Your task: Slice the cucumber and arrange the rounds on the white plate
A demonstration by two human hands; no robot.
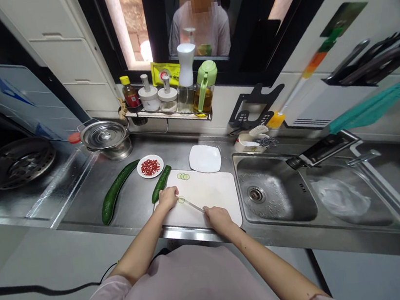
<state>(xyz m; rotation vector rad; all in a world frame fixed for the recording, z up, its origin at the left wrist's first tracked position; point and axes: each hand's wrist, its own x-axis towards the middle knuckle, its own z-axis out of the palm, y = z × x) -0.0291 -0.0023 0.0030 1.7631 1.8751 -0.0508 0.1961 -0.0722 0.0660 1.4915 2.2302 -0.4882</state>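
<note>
steel counter (132, 205), hands (219, 218), knife (194, 206), cucumber slices (183, 176)

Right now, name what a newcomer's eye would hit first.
Probably the left hand and right hand at the white cutting board, the right holding a knife. Next, red pieces on a white plate past the board's far left corner, then a long green cucumber further left on the counter.

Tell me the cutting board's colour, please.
The cutting board is white, best seen in the head view.
</note>
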